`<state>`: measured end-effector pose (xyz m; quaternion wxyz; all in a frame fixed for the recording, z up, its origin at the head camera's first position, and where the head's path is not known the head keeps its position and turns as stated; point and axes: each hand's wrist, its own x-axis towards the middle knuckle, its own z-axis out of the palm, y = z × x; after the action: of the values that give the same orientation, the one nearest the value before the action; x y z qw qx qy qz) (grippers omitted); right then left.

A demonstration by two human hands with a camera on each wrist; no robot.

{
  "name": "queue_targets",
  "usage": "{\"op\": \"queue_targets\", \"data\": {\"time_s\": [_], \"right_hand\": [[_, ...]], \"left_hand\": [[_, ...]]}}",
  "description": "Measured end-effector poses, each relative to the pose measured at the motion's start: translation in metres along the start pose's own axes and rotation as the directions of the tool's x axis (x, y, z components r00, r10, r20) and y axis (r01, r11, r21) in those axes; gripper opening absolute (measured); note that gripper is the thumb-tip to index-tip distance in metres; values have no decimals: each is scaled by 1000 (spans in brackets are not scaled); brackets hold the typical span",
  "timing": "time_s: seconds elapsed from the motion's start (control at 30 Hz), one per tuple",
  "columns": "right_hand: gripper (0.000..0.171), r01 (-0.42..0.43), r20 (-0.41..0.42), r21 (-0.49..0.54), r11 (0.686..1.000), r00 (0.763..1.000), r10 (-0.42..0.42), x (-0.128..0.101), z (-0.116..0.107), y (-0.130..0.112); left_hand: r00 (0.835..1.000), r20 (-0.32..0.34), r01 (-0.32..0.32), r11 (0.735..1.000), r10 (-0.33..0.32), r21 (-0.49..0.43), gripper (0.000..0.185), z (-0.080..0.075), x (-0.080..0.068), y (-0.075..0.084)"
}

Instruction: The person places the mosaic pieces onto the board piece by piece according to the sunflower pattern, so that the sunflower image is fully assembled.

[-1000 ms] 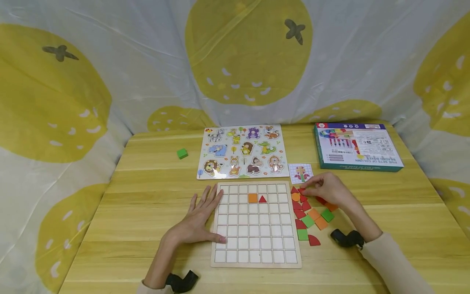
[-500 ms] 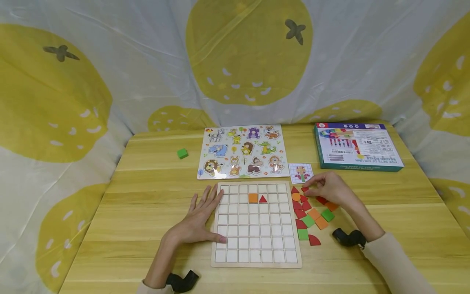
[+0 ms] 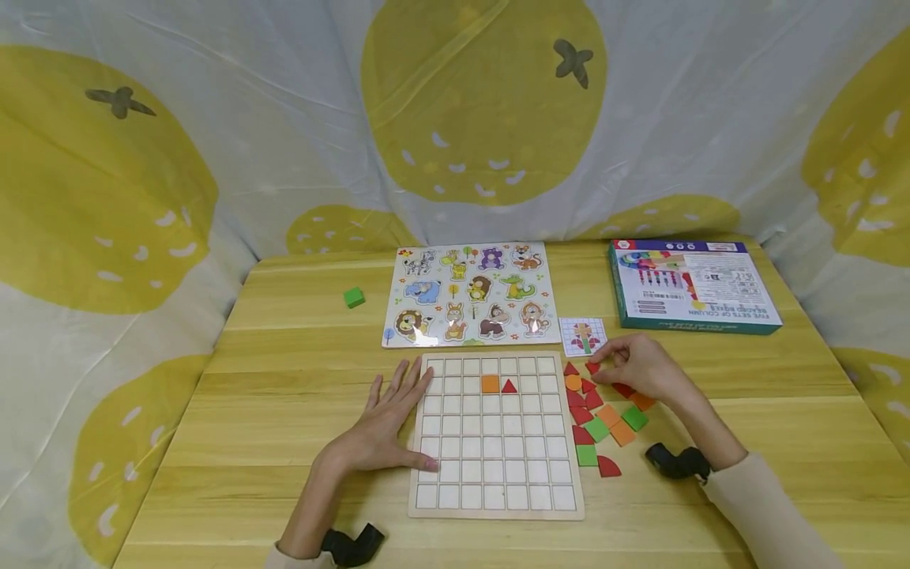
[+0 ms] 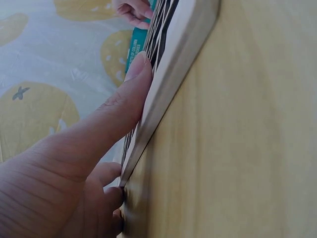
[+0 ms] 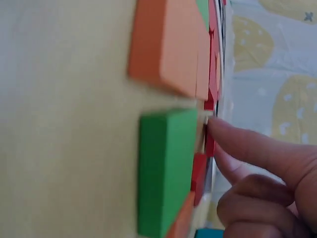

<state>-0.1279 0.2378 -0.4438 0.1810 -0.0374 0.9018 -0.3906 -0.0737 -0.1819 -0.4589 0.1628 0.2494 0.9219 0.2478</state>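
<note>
Right hand (image 3: 640,365) slightly shifted, perhaps.

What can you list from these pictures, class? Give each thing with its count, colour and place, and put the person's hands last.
Grid board: one, pale wood, table front centre.
Orange square: one, in the grid's second row.
Red triangle: one, right of it.
Loose tiles: several, red, orange, green, right of the board.
Pattern card: one, white, behind the tiles.
Animal puzzle: one, multicoloured, behind the board.
Green cube: one, far left.
Box: one, teal-sided, far right.
Left hand: flat on the board's left edge.
Right hand: pinching a red tile.
</note>
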Motion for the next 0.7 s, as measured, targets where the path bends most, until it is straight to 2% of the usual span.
{"op": "queue_targets", "data": {"time_s": [0.13,0.27,0.53,0.7], "right_hand": [[23,45,0,1,999,999,-45,-1,0,-7],[21,112,22,48,992,993,-114,0,10,-23],[14,175,111,150,973,975,-192,14,48,-75],[15,209,133,163,964,964,-231,25,74,-97]], "left_hand": [[1000,3,5,1000,-5,-2,130,-1,0,1],[1000,-1,3,1000,-3,-4,130,0,0,1],[1000,-4,4,1000,-4,-3,130,0,-2,0],[1000,-2,4,1000,-4,-4,129,1,-1,-1]]}}
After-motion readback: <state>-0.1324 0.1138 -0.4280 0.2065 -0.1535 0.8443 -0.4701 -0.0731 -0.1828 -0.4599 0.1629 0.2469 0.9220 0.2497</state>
